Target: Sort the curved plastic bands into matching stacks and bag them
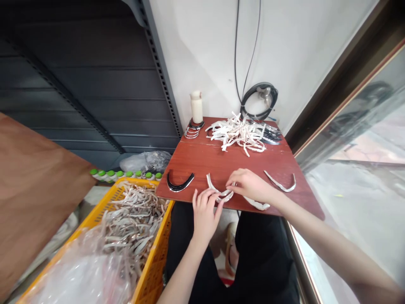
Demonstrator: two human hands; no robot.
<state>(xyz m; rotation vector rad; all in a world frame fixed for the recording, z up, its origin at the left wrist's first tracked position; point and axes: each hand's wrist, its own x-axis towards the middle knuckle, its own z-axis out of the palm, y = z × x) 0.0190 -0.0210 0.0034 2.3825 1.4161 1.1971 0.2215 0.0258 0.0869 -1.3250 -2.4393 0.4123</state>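
Observation:
On the reddish-brown board, curved silvery-white strips form a U shape in front of me. My left hand rests at the lower left of this curve, fingers stretched and slightly apart, fingertips touching it. At its right end, my right hand has thumb and fingers pinched on a strip. Another curved whitish strip lies under my right wrist near the front edge. A black curved strip sits to the left. Farther right lies one more silvery curved strip.
A heap of white strips covers the back of the board, with dark strips beside it. A whitish bottle stands at the back left. A yellow crate full of strips is at my left; a coiled cable hangs behind.

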